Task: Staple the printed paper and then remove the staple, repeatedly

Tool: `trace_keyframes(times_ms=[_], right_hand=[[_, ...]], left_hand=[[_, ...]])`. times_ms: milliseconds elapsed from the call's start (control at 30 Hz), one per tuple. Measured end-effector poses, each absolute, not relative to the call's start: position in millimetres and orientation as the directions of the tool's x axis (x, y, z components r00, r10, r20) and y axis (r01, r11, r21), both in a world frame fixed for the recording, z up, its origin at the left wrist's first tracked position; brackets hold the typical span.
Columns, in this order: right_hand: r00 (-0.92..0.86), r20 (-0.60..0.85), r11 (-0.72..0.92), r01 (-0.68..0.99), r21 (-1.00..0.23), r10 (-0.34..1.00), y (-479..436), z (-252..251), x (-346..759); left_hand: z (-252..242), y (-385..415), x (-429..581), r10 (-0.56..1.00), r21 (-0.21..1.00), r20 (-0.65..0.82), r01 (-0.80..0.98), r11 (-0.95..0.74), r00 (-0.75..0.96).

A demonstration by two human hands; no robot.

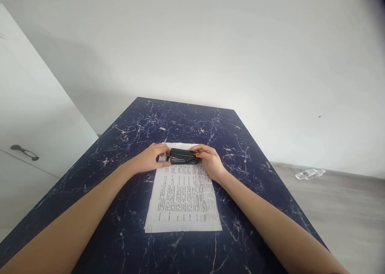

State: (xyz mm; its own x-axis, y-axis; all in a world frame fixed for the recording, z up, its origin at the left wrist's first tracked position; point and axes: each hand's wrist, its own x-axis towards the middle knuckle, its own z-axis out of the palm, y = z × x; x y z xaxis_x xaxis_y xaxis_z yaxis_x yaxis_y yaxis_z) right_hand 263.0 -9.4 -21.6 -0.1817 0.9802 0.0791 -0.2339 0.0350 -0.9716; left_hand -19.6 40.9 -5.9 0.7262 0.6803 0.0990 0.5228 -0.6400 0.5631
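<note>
A black stapler (183, 155) with an orange part at its right end lies sideways over the upper part of a stack of printed paper (183, 198). My left hand (155, 157) is at the stapler's left end, thumb and fingers curved round that end. At the other end, my right hand (210, 160) grips the stapler by the orange part between thumb and fingers. The paper lies flat on a dark blue marble-patterned table (126, 218), its top edge partly covered by my hands and the stapler.
A small pale strip, perhaps staples (162, 129), lies on the table beyond the paper. A white cabinet with a dark handle (24, 152) stands at the left. Clear plastic packaging or a bottle (309, 174) lies on the floor at the right. A pale wall (192, 45) rises behind the table.
</note>
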Motion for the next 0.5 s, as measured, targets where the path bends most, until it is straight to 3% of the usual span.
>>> trace_keyframes(times_ms=[500], right_hand=[[-0.199, 0.096, 0.050, -0.226, -0.973, 0.975, -9.5, -21.5, 261.4]], left_hand=[[-9.5, 42.7, -21.3, 0.676, 0.570, 0.123, 0.506, -0.647, 0.726]])
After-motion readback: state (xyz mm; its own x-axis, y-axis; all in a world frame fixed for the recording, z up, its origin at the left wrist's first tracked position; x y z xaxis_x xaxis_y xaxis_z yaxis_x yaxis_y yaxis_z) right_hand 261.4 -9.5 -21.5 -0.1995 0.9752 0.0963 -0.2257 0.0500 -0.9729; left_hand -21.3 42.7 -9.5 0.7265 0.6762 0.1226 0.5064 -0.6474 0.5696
